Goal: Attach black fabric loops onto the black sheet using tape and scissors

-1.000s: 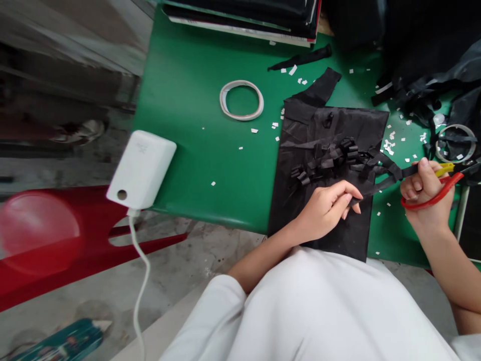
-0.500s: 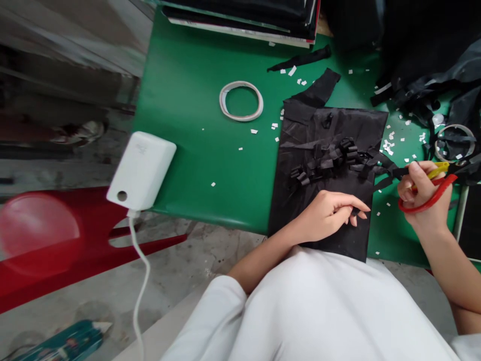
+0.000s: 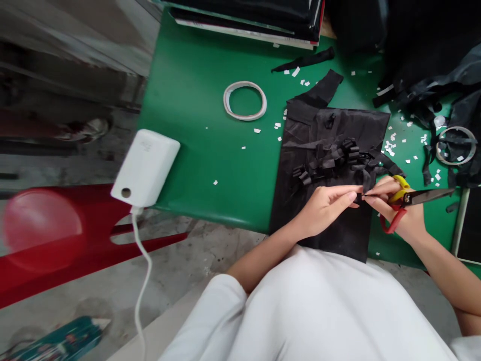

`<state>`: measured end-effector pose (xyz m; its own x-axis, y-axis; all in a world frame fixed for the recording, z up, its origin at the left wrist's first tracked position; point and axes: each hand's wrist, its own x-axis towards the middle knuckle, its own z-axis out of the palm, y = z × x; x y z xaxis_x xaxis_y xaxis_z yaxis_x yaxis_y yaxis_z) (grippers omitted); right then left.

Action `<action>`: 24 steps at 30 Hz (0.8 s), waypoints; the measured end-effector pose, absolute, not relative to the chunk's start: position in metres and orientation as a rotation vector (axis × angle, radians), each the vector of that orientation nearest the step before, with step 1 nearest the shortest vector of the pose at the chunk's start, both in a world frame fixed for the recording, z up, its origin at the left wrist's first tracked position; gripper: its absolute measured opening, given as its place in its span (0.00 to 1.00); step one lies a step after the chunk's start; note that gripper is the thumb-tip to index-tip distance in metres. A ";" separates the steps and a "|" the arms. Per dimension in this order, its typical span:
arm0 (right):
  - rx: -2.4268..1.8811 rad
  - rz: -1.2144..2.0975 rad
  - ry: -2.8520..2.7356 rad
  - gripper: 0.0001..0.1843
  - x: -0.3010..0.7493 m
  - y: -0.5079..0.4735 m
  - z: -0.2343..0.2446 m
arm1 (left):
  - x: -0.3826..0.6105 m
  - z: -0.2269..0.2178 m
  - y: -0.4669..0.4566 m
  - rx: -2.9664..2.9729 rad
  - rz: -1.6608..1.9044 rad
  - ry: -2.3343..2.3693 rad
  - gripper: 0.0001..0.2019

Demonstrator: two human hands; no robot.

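A black paper sheet (image 3: 353, 125) lies on the green table (image 3: 203, 115), with a cluster of folded black paper strips (image 3: 330, 158) stuck on its middle. My left hand (image 3: 326, 208) rests on the sheet's lower part, its fingertips pinching a small black strip piece (image 3: 359, 196). My right hand (image 3: 398, 208) has come up against it, fingertips touching the same piece, while still gripping red-and-yellow-handled scissors (image 3: 413, 198) whose blades point right.
A roll of white tape (image 3: 245, 100) lies mid-table; a second ring (image 3: 456, 145) sits at the right among black scraps (image 3: 443, 90). Small white paper bits dot the table. A white charger block (image 3: 145, 168) with cable overhangs the left edge. Dark books (image 3: 255, 20) line the far edge.
My right hand swung the scissors away from the strip and moved left to meet my left hand. Both now pinch a small black piece between them. The view shifted slightly.
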<state>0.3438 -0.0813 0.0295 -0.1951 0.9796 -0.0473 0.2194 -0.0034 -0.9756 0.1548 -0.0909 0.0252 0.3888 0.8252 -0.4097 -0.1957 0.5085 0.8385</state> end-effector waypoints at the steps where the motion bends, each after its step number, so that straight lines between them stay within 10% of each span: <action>1: -1.267 1.212 -1.580 0.04 0.343 -0.082 0.029 | 0.155 0.026 -0.090 0.765 0.742 0.943 0.24; 24: -0.956 0.715 -2.159 0.06 0.341 -0.080 0.030 | 0.158 0.027 -0.089 0.599 0.947 0.985 0.15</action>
